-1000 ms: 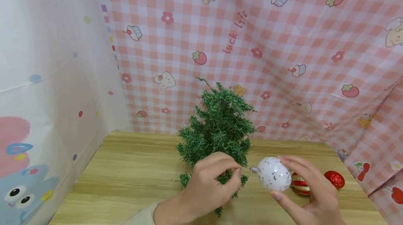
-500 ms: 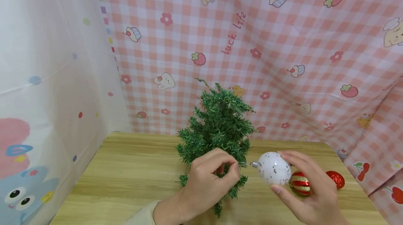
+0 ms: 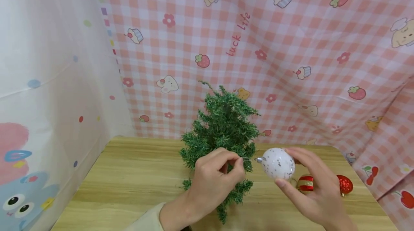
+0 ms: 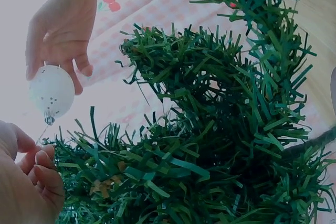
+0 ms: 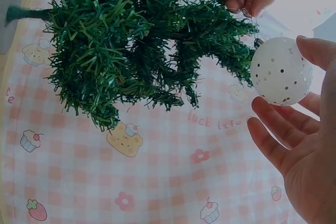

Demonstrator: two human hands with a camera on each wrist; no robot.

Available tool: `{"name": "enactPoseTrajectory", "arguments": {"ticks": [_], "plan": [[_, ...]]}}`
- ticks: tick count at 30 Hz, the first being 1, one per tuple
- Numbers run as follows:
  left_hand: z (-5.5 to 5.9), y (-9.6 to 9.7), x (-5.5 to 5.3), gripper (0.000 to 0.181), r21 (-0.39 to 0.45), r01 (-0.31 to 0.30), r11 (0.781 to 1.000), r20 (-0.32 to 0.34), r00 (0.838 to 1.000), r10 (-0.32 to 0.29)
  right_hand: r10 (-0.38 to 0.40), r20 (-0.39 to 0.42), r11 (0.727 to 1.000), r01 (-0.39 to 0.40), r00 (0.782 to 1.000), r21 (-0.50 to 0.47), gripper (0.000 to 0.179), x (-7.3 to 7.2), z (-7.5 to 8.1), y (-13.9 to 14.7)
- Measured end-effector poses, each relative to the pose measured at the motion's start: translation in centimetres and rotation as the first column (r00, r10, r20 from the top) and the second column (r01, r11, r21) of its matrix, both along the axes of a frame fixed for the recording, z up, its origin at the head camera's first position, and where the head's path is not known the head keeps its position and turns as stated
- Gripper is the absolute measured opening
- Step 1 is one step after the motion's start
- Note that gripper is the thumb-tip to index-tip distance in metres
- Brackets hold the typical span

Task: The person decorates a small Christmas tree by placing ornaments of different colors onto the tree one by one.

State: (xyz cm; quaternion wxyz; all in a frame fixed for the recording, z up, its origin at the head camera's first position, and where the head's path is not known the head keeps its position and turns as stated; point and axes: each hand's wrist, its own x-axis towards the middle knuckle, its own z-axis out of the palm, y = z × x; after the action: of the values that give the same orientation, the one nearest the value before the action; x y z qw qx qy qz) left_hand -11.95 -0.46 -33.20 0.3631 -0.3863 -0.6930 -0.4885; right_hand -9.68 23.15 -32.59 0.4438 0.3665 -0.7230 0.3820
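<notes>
A white speckled Christmas bauble (image 3: 278,163) with a silver cap is held between the thumb and fingers of my right hand (image 3: 320,186). My left hand (image 3: 215,182) pinches the thin hanging thread (image 3: 248,158), which runs taut from the cap to the fingertips. Just behind the left hand stands a small green artificial Christmas tree (image 3: 226,126), its lower part partly covered by that hand. In the right wrist view the bauble (image 5: 282,72) lies beside the tree's branch ends (image 5: 239,30). The left wrist view also shows the thread (image 4: 42,136) stretched from cap to left fingers.
Behind the right hand, on the wooden table (image 3: 136,173), are a red and gold striped bauble (image 3: 305,183) and a shiny red bauble (image 3: 345,184). Pink checked cloth (image 3: 181,62) hangs behind the table, with a white printed cloth (image 3: 64,91) on the left.
Both hands have risen slightly and shifted a little left, carrying the white bauble and its thread. The right hand now covers more of the striped bauble.
</notes>
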Motion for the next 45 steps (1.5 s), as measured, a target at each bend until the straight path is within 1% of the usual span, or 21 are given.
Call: {"name": "enactPoseTrajectory", "arguments": {"ticks": [3, 7, 11, 18, 22, 25, 29, 34, 38, 41, 45], "plan": [[0.1, 0.0, 0.0, 0.015, -0.011, -0.029, 1.0, 0.029, 0.999, 0.029, 0.028, -0.002, 0.999, -0.028, 1.0, -0.016, 0.068, -0.5, -0.1, -0.1], [0.2, -0.1, -0.1, 0.012, -0.027, -0.063, 0.998, 0.061, 0.996, 0.064, 0.025, 0.015, 0.999, -0.025, 1.0, -0.019, 0.069, -0.9, -0.2, -0.1], [0.2, -0.1, -0.2, 0.012, -0.052, -0.093, 0.994, 0.062, 0.993, 0.096, 0.02, 0.029, 1.0, -0.02, 0.999, -0.012, 0.069, -1.2, -0.4, -0.1], [0.3, -0.2, -0.4, 0.013, -0.092, -0.114, 0.989, 0.062, 0.991, 0.12, 0.024, 0.0, 0.999, -0.024, 1.0, -0.02, 0.068, -2.0, -0.8, -0.5], [0.2, -0.2, -0.6, 0.014, -0.114, -0.132, 0.985, 0.051, 0.989, 0.139, 0.034, 0.002, 0.999, -0.033, 0.999, -0.021, 0.068, -2.3, -1.4, -0.4], [0.0, -0.3, -0.7, 0.014, -0.127, -0.149, 0.981, 0.034, 0.987, 0.154, 0.051, 0.02, 0.998, -0.05, 0.999, -0.024, 0.068, -2.4, -2.1, -0.2], [-0.2, -0.5, -0.6, 0.013, -0.135, -0.162, 0.978, 0.012, 0.986, 0.165, 0.057, 0.074, 0.998, -0.055, 0.996, -0.026, 0.069, -2.4, -3.0, 0.0], [-0.3, -0.6, -0.5, 0.013, -0.143, -0.162, 0.976, 0.004, 0.986, 0.164, 0.089, 0.158, 0.996, -0.084, 0.983, -0.038, 0.066, -2.2, -3.9, 0.0], [-0.5, -0.7, -0.5, 0.012, -0.144, -0.165, 0.976, -0.003, 0.986, 0.166, 0.102, 0.177, 0.995, -0.096, 0.979, -0.039, 0.066, -2.1, -4.5, -0.2], [-0.5, -0.9, -0.5, 0.011, -0.142, -0.178, 0.974, -0.026, 0.984, 0.176, 0.115, 0.184, 0.993, -0.11, 0.976, -0.04, 0.065, -2.1, -4.8, -0.4], [-0.5, -1.0, -0.5, 0.012, -0.131, -0.198, 0.971, -0.093, 0.978, 0.187, 0.098, 0.169, 0.995, -0.097, 0.981, -0.019, 0.064, -2.2, -5.1, -0.7]]}}
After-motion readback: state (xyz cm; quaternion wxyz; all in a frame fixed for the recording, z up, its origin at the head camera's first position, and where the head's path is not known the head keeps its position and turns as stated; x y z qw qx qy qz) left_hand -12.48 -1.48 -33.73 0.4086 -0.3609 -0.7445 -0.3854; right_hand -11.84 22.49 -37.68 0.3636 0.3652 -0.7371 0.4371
